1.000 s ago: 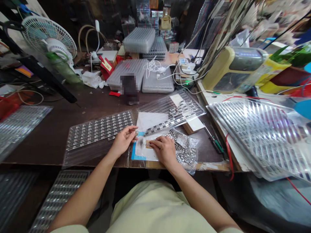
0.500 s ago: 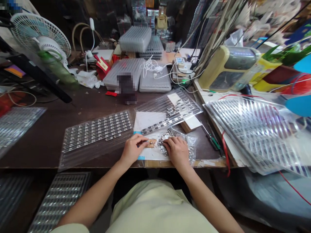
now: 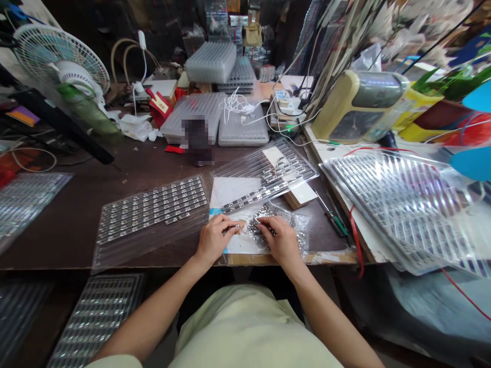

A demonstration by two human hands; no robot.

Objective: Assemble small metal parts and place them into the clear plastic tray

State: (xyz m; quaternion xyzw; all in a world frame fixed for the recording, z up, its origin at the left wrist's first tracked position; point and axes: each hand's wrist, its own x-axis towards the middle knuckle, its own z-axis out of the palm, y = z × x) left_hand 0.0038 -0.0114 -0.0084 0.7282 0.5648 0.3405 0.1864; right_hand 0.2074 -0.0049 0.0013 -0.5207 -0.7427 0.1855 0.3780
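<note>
My left hand [image 3: 213,237] is closed in a pinch over a small brown piece [image 3: 241,226] on a white sheet [image 3: 236,186]. Whatever lies between its fingertips is too small to name. To its right, my right hand [image 3: 284,240] has thumb and forefinger drawn together at the edge of a heap of small shiny metal parts [image 3: 264,210]. The heap rests on a clear plastic bag [image 3: 303,227]; what these fingers hold, if anything, I cannot make out. Just behind the hands lies a clear ribbed tray [image 3: 245,166] partly filled with small dark-and-silver pieces.
Left of my hands, another ribbed tray [image 3: 134,250] carries rows of similar pieces. A green-handled screwdriver [image 3: 338,225] lies at the right, near stacked clear trays [image 3: 402,204]. Farther back are closed plastic trays [image 3: 245,134], a white cable [image 3: 236,105] and a fan [image 3: 61,61].
My left hand has shifted slightly right, covering more of the brown piece. The right hand's fingers have lifted and curled back a little at the heap. The whole view has shifted slightly.
</note>
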